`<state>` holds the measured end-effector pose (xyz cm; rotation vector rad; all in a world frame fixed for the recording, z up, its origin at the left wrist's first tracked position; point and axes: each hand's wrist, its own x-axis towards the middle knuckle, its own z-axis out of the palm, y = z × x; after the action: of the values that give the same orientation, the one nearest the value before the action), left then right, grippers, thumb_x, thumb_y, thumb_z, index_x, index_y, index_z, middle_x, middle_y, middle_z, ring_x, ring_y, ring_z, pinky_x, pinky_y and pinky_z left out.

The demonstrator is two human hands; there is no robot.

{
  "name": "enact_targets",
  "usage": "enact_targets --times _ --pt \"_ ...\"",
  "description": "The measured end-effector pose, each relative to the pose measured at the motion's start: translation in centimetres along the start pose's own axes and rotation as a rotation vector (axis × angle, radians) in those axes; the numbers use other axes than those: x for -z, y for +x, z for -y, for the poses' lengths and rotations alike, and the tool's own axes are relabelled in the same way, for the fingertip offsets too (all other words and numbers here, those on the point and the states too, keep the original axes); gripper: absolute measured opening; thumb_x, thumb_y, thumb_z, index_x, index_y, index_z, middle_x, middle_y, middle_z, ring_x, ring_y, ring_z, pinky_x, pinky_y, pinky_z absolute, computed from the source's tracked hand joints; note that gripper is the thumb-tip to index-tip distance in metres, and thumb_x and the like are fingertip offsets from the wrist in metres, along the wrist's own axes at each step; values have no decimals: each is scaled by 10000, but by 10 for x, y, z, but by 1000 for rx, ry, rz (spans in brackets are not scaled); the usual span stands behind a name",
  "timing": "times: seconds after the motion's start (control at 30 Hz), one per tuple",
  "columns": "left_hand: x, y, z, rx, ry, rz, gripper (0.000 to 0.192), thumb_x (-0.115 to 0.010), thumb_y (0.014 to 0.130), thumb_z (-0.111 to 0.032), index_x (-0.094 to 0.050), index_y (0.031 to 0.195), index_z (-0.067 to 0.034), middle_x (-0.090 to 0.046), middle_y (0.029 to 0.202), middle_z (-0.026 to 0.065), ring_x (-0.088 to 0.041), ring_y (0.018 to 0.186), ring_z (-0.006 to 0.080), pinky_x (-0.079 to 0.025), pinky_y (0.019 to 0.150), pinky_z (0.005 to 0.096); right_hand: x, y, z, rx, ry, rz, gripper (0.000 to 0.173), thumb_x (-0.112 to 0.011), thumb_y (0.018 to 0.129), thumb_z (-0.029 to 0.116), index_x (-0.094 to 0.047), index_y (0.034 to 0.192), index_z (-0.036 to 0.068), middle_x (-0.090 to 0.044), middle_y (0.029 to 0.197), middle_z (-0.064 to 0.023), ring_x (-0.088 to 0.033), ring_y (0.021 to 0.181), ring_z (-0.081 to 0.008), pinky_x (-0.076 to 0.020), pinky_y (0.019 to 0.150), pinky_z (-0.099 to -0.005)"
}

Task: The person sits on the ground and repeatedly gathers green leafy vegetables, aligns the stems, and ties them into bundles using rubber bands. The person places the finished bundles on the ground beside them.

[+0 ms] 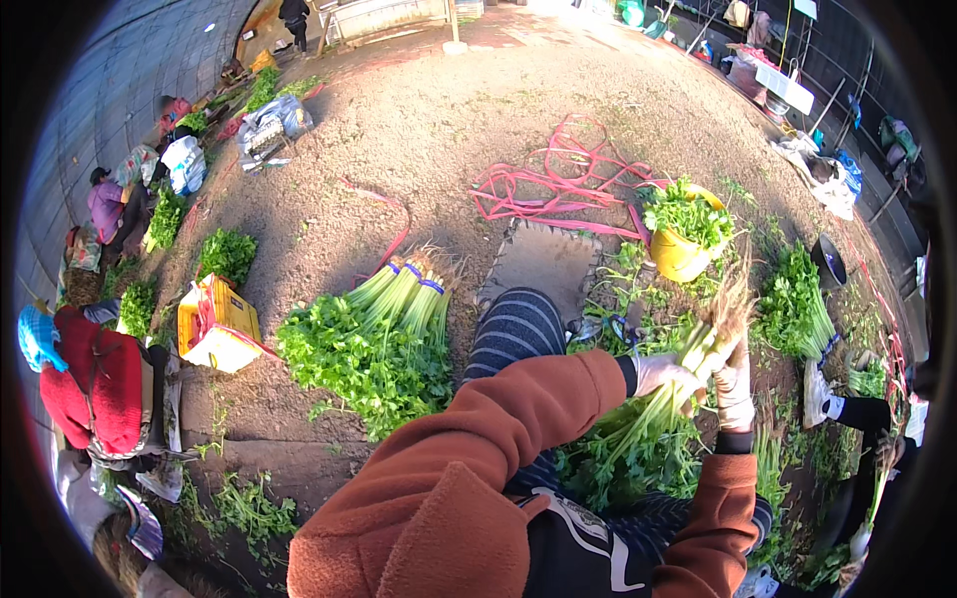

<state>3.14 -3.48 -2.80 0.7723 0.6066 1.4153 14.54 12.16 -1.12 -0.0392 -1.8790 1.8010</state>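
Observation:
My left hand, in a pale glove, is closed around the pale stems of a bunch of leafy greens that look like celery or water dropwort. My right hand, gloved too, grips the same bunch at its right side near the roots. Its roots point up and away, and its leaves hang over my lap. Tied bunches of the same greens, bound with blue bands, lie on the ground to the left. Another tied bunch lies at the right.
A yellow bucket holding greens stands ahead, right of a flat mat. Pink strapping is tangled beyond. A yellow crate is at the left, near a person in red. A co-worker's gloved hand is close on the right.

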Motion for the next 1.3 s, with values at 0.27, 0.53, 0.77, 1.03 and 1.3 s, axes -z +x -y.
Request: enact_targets --times 0.27,0.53,0.77,1.03,1.3 --pt "11 4 2 -98 100 -47 202 -631 809 -128 -595 961 1 -630 802 103 -622 644 206 -509 624 327 -36 7 22 -105 116 -114 827 -758 786 222 -263 1435 88 -527 1254 -94 -526 1125 -185 -437 958 -321" --pt "11 1 -11 21 -109 -17 439 -602 813 -123 -521 1230 -12 -616 1022 144 -637 741 264 -535 663 378 -33 7 33 -191 180 40 981 -788 733 243 -183 1484 67 -450 1356 -94 -476 1175 -191 -402 949 -324" --pt "21 -2 3 77 -90 29 453 -611 806 -131 -511 1234 -20 -619 1029 173 -638 727 257 -537 653 348 -51 14 63 48 -83 4 896 -767 760 258 -256 1464 41 -382 1431 -152 -442 1257 -244 -357 1044 -371" --pt "11 3 8 32 -155 50 290 -639 827 -149 -549 1082 -42 -590 867 103 -621 714 231 -533 627 371 -31 2 37 275 -321 -139 264 -691 842 184 -610 1070 80 -367 1452 -136 -478 1197 -216 -373 1013 -365" --pt "13 -4 1 82 -164 111 270 -638 846 -152 -560 1079 -41 -600 854 81 -630 716 233 -541 656 367 4 2 70 -72 -189 169 151 -720 818 98 -669 951 48 -512 1269 -48 -520 1129 -166 -417 971 -326"
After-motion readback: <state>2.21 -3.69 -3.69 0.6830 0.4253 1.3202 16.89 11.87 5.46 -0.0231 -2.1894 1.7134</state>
